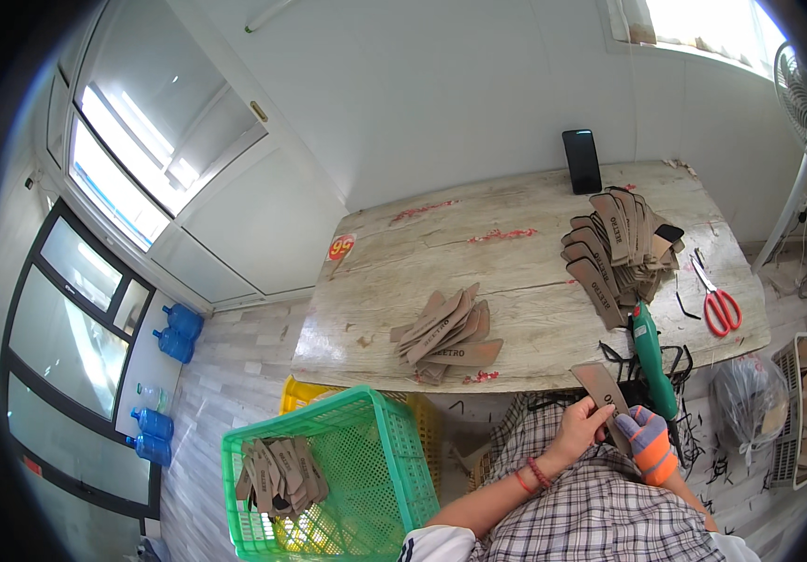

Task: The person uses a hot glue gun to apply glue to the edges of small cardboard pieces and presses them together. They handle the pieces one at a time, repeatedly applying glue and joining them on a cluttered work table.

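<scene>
Over my lap, at the table's front edge, both hands hold one flat brown strip-shaped piece (pixel 593 382) with dark lettering. My left hand (pixel 579 433), bare with red bracelets at the wrist, pinches its near left side. My right hand (pixel 649 446), in a grey and orange glove, grips its lower right end. Just beyond them a green handheld tool (pixel 650 351) lies across the table edge. A pile of similar pieces with black edging (pixel 614 244) is at the table's right. A smaller pile of brown pieces (pixel 450 332) lies near the front left.
Red-handled scissors (pixel 723 310) lie at the table's right, and a black phone (pixel 582 162) stands at the back. A green basket (pixel 394 468) holding brown pieces is on my left. To the right are a plastic bag (pixel 748 403) and a white crate (pixel 787 412). Black scraps litter the floor.
</scene>
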Demonstrator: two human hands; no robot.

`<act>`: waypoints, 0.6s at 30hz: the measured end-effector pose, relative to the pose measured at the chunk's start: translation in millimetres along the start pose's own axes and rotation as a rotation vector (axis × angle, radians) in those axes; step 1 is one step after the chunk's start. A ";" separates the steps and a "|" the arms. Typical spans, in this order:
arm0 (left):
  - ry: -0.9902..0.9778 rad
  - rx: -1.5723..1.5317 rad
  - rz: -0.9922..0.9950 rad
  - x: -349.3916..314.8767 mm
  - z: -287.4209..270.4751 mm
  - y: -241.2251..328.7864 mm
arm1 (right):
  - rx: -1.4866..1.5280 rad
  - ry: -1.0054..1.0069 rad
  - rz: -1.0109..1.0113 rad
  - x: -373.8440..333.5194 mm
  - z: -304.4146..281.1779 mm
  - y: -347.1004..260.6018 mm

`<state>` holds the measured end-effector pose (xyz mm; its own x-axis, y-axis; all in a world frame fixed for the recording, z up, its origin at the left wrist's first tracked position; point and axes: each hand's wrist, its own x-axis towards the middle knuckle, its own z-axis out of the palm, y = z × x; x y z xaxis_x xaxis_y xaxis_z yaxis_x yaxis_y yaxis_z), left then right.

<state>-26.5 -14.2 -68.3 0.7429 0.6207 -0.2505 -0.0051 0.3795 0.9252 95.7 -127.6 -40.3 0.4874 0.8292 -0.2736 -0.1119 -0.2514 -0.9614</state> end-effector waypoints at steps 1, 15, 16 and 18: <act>0.006 0.013 0.002 2.8 -1.9 -1.3 | -0.004 -0.002 -0.018 -1.4 1.1 -2.6; 0.738 -0.428 0.038 206.8 -199.7 211.6 | 0.062 0.283 -0.182 -14.0 -35.0 -18.6; 0.749 -0.303 0.027 214.5 -187.2 208.6 | 0.061 0.342 -0.236 -9.3 -38.2 -13.6; 0.772 -0.049 0.017 215.8 -164.6 190.9 | -0.259 0.488 -0.395 4.1 -51.7 6.3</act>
<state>22.7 305.2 7.2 0.0657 0.9225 -0.3805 -0.0554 0.3841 0.9216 141.7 -151.6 -46.0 0.7912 0.5780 0.1998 0.3360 -0.1379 -0.9317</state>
